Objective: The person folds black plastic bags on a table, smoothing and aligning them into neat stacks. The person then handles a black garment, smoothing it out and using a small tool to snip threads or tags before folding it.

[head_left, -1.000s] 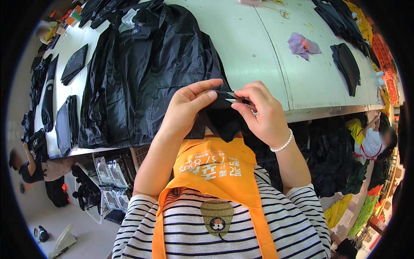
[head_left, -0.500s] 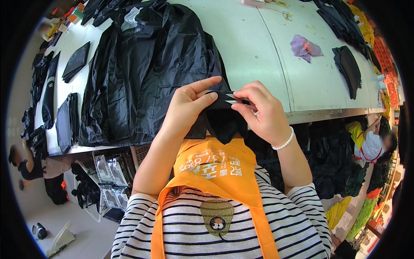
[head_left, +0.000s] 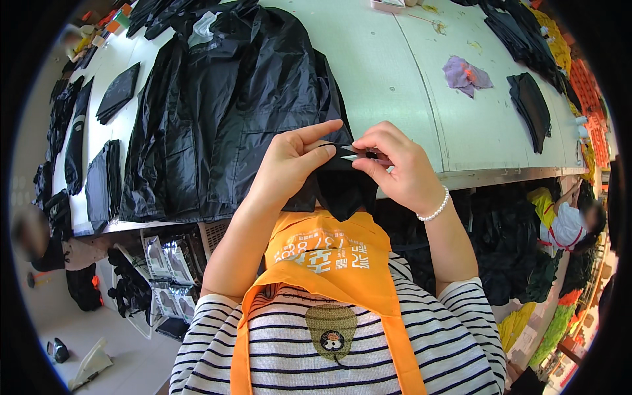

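A shiny black jacket lies spread on the white table, its near edge hanging over the front. My left hand pinches a piece of its black cloth between thumb and fingers, with the index finger stretched out to the right. My right hand is closed around small thread snips. Their pale pointed blades are slightly apart and lie right by the cloth at my left thumb. Whether a thread is between the blades is too small to tell. Most of the snips' handle is hidden in my right fingers.
On the white table lie a purple cloth, folded black garments at the right and more folded black pieces at the left. Packaged goods sit on a rack below. Other people are at both sides.
The snips' blades have closed somewhat and shifted slightly left, toward the cloth by my left thumb. My left hand has hardly moved. The person at the far left has leaned closer.
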The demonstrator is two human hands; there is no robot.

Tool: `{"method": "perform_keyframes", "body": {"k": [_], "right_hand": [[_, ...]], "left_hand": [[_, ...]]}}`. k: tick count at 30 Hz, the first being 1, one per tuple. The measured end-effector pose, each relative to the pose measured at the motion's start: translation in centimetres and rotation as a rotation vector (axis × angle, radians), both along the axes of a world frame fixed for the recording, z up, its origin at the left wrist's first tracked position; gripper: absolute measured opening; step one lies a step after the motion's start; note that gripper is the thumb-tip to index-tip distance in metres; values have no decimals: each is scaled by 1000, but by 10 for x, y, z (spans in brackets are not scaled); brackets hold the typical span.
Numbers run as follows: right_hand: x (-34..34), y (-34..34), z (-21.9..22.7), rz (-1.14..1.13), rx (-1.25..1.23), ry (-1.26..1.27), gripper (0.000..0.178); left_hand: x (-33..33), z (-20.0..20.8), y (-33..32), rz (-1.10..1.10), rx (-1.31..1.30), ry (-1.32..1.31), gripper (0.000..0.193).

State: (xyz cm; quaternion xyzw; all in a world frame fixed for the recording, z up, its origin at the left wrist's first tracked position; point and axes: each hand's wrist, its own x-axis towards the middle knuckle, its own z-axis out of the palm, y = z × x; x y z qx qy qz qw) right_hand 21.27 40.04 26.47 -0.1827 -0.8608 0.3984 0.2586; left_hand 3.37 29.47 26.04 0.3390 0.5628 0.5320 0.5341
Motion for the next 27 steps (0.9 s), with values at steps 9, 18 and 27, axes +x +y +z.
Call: {"method": "perform_keyframes", "body": {"k": [9,18,27], "right_hand": [[-1,-3,-1,18,-5,12,18],[4,0,-2,-90,-251,77,24],[4,-17,4,-27,-41,162,11]], "left_hand": [[1,0,-4,-2,-8,11,41],[3,4,-6,27,23,-109,44],[13,-7,-11,259,608,1002,22]]}}
